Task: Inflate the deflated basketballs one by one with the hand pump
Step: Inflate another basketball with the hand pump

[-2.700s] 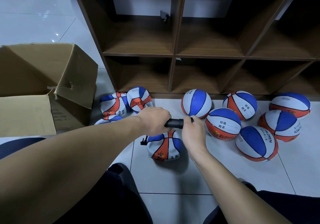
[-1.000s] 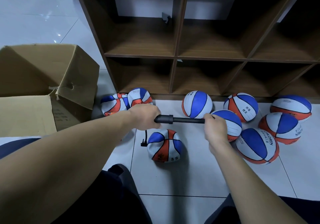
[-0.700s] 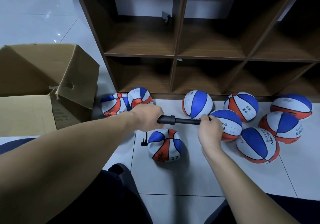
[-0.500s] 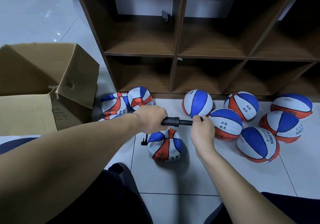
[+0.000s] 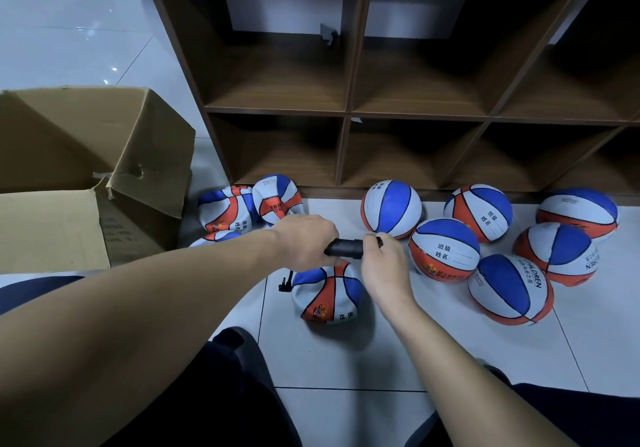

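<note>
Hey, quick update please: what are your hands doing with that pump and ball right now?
Left hand grips pump barrel; right hand grips its handle end. Dented ball on floor below, hose at its left side. Nothing blocking.

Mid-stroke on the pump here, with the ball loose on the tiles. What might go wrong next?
1. The half-flat basketball lies unheld on the tiles; both hands grip the pump, so a hard stroke may roll it and tug the hose out of the valve.
2. The right hand works close to the inflated balls; a wide pull may knock them away.
</note>
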The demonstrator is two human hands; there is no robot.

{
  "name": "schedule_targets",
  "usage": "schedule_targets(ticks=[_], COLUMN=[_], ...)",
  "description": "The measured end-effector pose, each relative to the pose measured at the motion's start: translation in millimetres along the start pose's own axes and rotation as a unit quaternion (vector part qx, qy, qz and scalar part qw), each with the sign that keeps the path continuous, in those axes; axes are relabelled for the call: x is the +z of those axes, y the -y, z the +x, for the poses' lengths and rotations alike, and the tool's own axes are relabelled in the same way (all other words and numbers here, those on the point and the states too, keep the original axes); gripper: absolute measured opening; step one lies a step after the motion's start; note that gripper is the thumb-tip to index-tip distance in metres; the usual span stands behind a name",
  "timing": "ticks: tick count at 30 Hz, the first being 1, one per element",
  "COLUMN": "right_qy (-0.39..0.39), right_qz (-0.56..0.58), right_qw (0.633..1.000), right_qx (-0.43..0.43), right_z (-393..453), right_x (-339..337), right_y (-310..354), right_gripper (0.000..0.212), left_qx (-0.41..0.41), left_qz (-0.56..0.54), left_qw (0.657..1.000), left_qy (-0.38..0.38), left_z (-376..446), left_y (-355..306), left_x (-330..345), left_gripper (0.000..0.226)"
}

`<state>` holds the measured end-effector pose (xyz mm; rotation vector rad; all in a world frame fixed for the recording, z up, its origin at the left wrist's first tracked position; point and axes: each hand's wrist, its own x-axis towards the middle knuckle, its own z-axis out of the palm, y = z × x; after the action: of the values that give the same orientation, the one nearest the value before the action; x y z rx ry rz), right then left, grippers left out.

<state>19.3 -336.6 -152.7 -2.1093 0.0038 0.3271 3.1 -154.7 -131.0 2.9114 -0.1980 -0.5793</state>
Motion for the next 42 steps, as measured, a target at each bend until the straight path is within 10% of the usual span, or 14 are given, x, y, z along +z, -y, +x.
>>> schedule_targets(ticks=[42], right_qy=[0.0], right_qz=[0.003], right_qw=[1.0], right_qx=[-0.029], right_z=[9.1], right_x=[-15.9], right_y=[-3.8], right_gripper=[0.037], left_qx=[-0.004], left_qz=[-0.012], left_qw=[1.0], left_qy=[-0.011], left_z=[-2.0], left_y=[8.9], left_x=[-6.0], left_gripper=[0.022])
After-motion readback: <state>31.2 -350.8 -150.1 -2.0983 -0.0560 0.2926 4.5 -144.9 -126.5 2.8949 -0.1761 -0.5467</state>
